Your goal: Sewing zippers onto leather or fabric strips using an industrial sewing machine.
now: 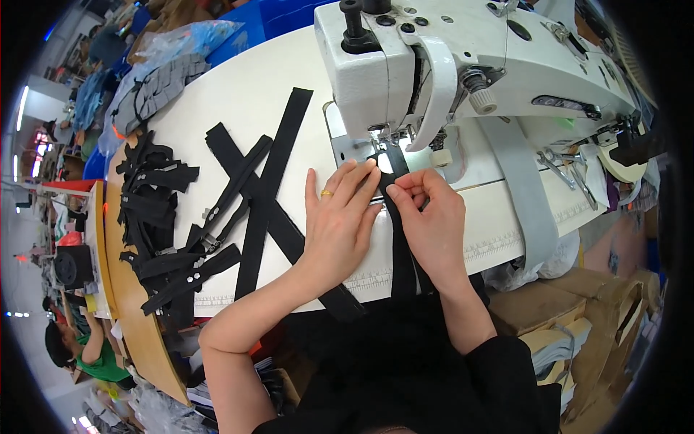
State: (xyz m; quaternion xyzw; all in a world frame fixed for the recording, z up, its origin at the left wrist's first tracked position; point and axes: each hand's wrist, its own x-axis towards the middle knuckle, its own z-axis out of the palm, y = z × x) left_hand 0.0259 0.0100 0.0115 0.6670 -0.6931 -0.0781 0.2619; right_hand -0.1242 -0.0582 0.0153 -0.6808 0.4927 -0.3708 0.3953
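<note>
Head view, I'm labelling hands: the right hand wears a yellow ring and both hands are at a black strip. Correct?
Not quite: in the head view, the left hand wears the yellow ring, not the right hand. Both hands are at a black strip, as you say.

Wooden table (pixel 141 340) at left, pale ceiling (pixel 27 253), white strip light (pixel 22 108), pinkish bright patch (pixel 37 152), possibly a window
</note>
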